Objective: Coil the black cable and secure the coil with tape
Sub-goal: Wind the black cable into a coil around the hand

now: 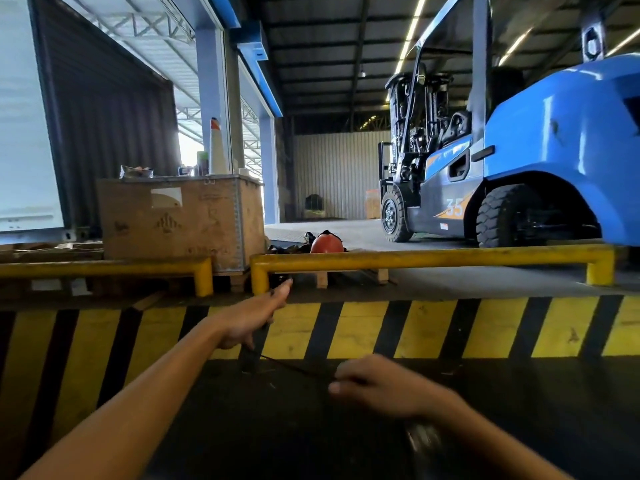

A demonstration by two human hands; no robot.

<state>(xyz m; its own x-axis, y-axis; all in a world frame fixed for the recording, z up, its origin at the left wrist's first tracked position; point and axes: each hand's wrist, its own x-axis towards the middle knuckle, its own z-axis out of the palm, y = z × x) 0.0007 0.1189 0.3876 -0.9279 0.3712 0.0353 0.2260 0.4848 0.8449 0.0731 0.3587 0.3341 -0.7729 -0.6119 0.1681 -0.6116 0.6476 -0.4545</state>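
The black cable (pixel 294 368) runs as one thin, taut strand between the two hands, its long axis slanting from upper left, under the left hand, down to the right hand nearer the camera. It lies in front of the yellow-and-black striped curb (pixel 433 327), over a dark floor that swallows most of its outline. The left hand (pixel 252 320) reaches forward with its fingers closed around the cable; a dark bundle hangs below that palm, too blurred to tell whether it is coiled loops. The right hand (pixel 377 386) is clenched on the cable's near end, smeared by motion. A shiny dark object below the right wrist is cut off and unreadable. No tape can be made out. Beyond the curb stand two yellow guard rails (pixel 415 259), one wooden crate (pixel 180 220), one orange helmet (pixel 327 244) and one blue forklift (pixel 519 161).
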